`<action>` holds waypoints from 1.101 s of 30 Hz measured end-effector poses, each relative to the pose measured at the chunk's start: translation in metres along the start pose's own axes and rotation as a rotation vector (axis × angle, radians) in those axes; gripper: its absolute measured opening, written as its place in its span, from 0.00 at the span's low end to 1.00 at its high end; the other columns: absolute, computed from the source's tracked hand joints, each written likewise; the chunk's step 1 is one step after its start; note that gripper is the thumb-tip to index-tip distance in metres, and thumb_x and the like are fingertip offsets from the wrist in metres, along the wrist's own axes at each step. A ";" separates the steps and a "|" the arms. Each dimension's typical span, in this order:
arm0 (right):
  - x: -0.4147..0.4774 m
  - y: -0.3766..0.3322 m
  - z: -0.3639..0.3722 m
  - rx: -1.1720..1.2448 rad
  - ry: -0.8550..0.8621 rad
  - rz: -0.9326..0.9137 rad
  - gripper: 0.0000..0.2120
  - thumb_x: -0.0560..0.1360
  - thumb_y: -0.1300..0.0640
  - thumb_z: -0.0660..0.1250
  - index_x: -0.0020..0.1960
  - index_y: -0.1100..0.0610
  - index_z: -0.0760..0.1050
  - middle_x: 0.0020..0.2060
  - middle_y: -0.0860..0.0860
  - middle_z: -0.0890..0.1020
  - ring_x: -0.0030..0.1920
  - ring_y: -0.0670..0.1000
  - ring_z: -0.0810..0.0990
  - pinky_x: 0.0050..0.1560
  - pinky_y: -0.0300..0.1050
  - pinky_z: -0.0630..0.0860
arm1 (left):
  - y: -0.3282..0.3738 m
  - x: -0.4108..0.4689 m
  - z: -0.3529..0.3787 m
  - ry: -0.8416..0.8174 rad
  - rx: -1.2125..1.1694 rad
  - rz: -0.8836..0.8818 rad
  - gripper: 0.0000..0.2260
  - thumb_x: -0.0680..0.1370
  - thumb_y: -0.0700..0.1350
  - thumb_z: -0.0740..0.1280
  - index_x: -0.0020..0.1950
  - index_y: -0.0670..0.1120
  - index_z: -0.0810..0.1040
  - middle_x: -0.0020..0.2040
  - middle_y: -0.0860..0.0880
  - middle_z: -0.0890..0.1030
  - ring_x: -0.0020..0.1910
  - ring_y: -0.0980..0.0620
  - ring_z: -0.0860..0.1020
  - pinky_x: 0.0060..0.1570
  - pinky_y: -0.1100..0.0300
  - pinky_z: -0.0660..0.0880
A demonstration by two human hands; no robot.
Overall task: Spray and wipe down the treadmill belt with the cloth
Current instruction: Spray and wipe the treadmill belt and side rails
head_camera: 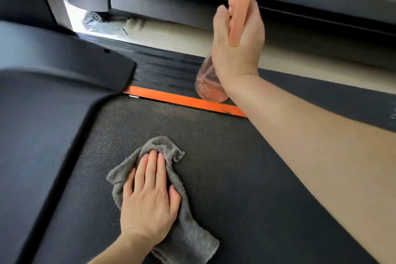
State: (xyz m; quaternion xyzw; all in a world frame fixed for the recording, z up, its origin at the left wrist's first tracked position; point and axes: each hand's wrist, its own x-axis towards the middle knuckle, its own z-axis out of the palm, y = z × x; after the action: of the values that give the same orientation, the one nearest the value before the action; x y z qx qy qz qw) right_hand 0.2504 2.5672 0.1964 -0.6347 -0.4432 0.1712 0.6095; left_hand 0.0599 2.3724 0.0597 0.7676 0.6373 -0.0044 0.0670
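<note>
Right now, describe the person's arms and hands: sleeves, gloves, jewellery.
Both the left hand and right hand are bare: no gloves, no rings visible. The left forearm and right forearm are also bare, with no sleeve, watch or bracelet in view.

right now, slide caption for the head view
Left hand presses grey cloth on treadmill belt; right hand grips orange spray bottle.

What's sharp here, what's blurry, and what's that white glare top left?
Head view: the grey cloth and belt under the left hand are sharp; the spray bottle in the right hand is slightly soft; the ribbed side rail and far machine are smeared; the white patch is overexposed floor.
</note>
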 end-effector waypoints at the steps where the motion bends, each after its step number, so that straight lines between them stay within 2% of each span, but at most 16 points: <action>1: 0.008 0.005 0.004 0.000 0.037 0.013 0.03 0.78 0.55 0.64 0.49 0.52 0.71 0.45 0.52 0.78 0.45 0.49 0.77 0.51 0.45 0.76 | 0.003 0.002 0.001 0.001 -0.002 -0.001 0.33 0.74 0.55 0.55 0.75 0.38 0.67 0.75 0.41 0.68 0.75 0.45 0.64 0.70 0.45 0.60; 3: 0.017 0.014 0.010 -0.014 0.084 0.030 0.04 0.79 0.55 0.65 0.51 0.55 0.72 0.46 0.51 0.77 0.45 0.45 0.75 0.47 0.30 0.72 | 0.002 0.003 0.002 0.007 -0.004 0.001 0.33 0.74 0.55 0.56 0.75 0.38 0.67 0.75 0.41 0.68 0.74 0.45 0.64 0.69 0.45 0.59; 4: 0.019 0.018 0.012 -0.036 0.099 0.019 0.07 0.78 0.54 0.65 0.53 0.57 0.74 0.47 0.50 0.76 0.46 0.45 0.75 0.46 0.28 0.69 | 0.003 0.003 0.002 0.010 -0.007 0.003 0.33 0.74 0.55 0.56 0.75 0.38 0.67 0.75 0.41 0.68 0.74 0.45 0.64 0.69 0.45 0.59; 6: 0.020 0.023 0.017 -0.083 0.101 -0.019 0.15 0.76 0.51 0.66 0.56 0.61 0.75 0.47 0.49 0.75 0.50 0.50 0.76 0.47 0.27 0.67 | -0.001 0.004 0.005 0.013 0.005 0.007 0.33 0.73 0.55 0.56 0.75 0.39 0.67 0.75 0.41 0.68 0.74 0.45 0.64 0.69 0.45 0.60; 9: 0.018 0.025 0.013 -0.147 -0.018 0.003 0.21 0.74 0.47 0.69 0.60 0.59 0.71 0.51 0.49 0.74 0.56 0.50 0.73 0.52 0.27 0.65 | 0.001 0.005 0.002 0.010 0.004 0.010 0.33 0.74 0.55 0.57 0.75 0.39 0.67 0.75 0.41 0.69 0.74 0.44 0.65 0.69 0.45 0.61; 11: 0.003 0.025 -0.001 -0.251 -0.098 0.141 0.31 0.72 0.46 0.72 0.69 0.56 0.65 0.63 0.52 0.70 0.65 0.51 0.67 0.61 0.34 0.62 | 0.001 0.004 -0.001 -0.003 0.013 0.008 0.33 0.73 0.55 0.56 0.75 0.38 0.68 0.75 0.41 0.69 0.74 0.44 0.64 0.69 0.46 0.61; 13: -0.035 0.023 -0.021 -0.346 -0.115 0.206 0.38 0.71 0.51 0.73 0.76 0.55 0.59 0.71 0.52 0.65 0.70 0.53 0.64 0.65 0.46 0.63 | 0.004 0.006 -0.002 -0.009 0.011 0.018 0.33 0.73 0.55 0.56 0.74 0.38 0.69 0.74 0.40 0.69 0.74 0.45 0.63 0.69 0.46 0.60; 15: -0.096 0.024 -0.030 -0.344 -0.159 0.114 0.33 0.71 0.59 0.69 0.74 0.57 0.64 0.67 0.53 0.68 0.66 0.54 0.68 0.67 0.49 0.66 | 0.001 0.006 0.001 -0.011 0.012 0.020 0.33 0.73 0.54 0.56 0.75 0.38 0.68 0.75 0.40 0.69 0.75 0.44 0.64 0.69 0.46 0.60; 17: -0.160 0.032 -0.038 -0.413 -0.292 0.077 0.26 0.69 0.62 0.65 0.68 0.57 0.71 0.63 0.54 0.73 0.62 0.55 0.71 0.65 0.48 0.68 | 0.000 0.006 0.003 -0.014 -0.006 0.014 0.33 0.74 0.54 0.56 0.75 0.38 0.68 0.75 0.40 0.68 0.75 0.45 0.64 0.70 0.46 0.60; 19: -0.214 0.037 -0.047 -0.582 -0.438 0.128 0.21 0.72 0.59 0.66 0.66 0.54 0.73 0.62 0.51 0.74 0.59 0.53 0.72 0.57 0.49 0.72 | 0.000 0.006 0.006 -0.005 -0.018 0.024 0.32 0.75 0.54 0.55 0.75 0.38 0.67 0.76 0.40 0.67 0.76 0.45 0.62 0.71 0.46 0.59; 22: -0.262 0.034 -0.054 -0.732 -0.466 0.235 0.15 0.76 0.47 0.64 0.60 0.51 0.77 0.58 0.48 0.76 0.54 0.51 0.75 0.46 0.49 0.75 | -0.003 0.005 0.010 -0.016 -0.007 0.046 0.32 0.77 0.54 0.54 0.77 0.38 0.63 0.77 0.41 0.64 0.77 0.47 0.58 0.72 0.46 0.56; 25: -0.272 0.025 -0.057 -0.748 -0.475 0.278 0.14 0.79 0.46 0.58 0.58 0.51 0.75 0.54 0.48 0.75 0.51 0.51 0.73 0.46 0.48 0.76 | -0.004 0.004 0.010 -0.012 -0.013 0.037 0.32 0.78 0.54 0.53 0.78 0.39 0.62 0.78 0.42 0.63 0.78 0.47 0.57 0.73 0.48 0.53; 27: -0.268 0.023 -0.063 -0.759 -0.601 0.312 0.12 0.80 0.53 0.60 0.63 0.50 0.71 0.56 0.47 0.73 0.54 0.49 0.71 0.52 0.43 0.73 | -0.002 0.007 0.008 -0.015 -0.023 0.036 0.31 0.78 0.54 0.53 0.78 0.39 0.62 0.78 0.42 0.63 0.78 0.47 0.58 0.73 0.48 0.52; 29: -0.267 0.019 -0.073 -0.736 -0.721 0.343 0.16 0.81 0.54 0.61 0.68 0.48 0.66 0.55 0.44 0.71 0.55 0.46 0.71 0.53 0.38 0.70 | -0.001 0.007 0.003 -0.005 -0.058 0.031 0.31 0.77 0.55 0.53 0.78 0.40 0.63 0.78 0.43 0.63 0.78 0.47 0.60 0.73 0.49 0.52; 31: -0.265 0.017 -0.080 -0.697 -0.799 0.377 0.16 0.80 0.52 0.63 0.67 0.48 0.67 0.48 0.43 0.72 0.49 0.45 0.72 0.49 0.38 0.70 | -0.001 0.005 -0.003 0.003 -0.119 0.013 0.32 0.76 0.55 0.55 0.78 0.43 0.63 0.78 0.45 0.64 0.77 0.48 0.61 0.72 0.49 0.55; 33: -0.260 0.016 -0.087 -0.631 -0.857 0.483 0.11 0.77 0.53 0.66 0.59 0.50 0.73 0.36 0.43 0.74 0.39 0.45 0.73 0.44 0.43 0.71 | -0.003 0.005 -0.013 -0.025 -0.216 0.001 0.31 0.75 0.55 0.59 0.77 0.46 0.64 0.78 0.48 0.64 0.77 0.49 0.59 0.72 0.47 0.59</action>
State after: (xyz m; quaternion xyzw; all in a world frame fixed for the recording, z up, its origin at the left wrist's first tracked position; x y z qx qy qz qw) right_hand 0.1796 2.3152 0.1149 -0.7427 -0.5225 0.4063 0.1010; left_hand 0.0565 2.3794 0.0717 0.7561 0.6329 0.0547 0.1573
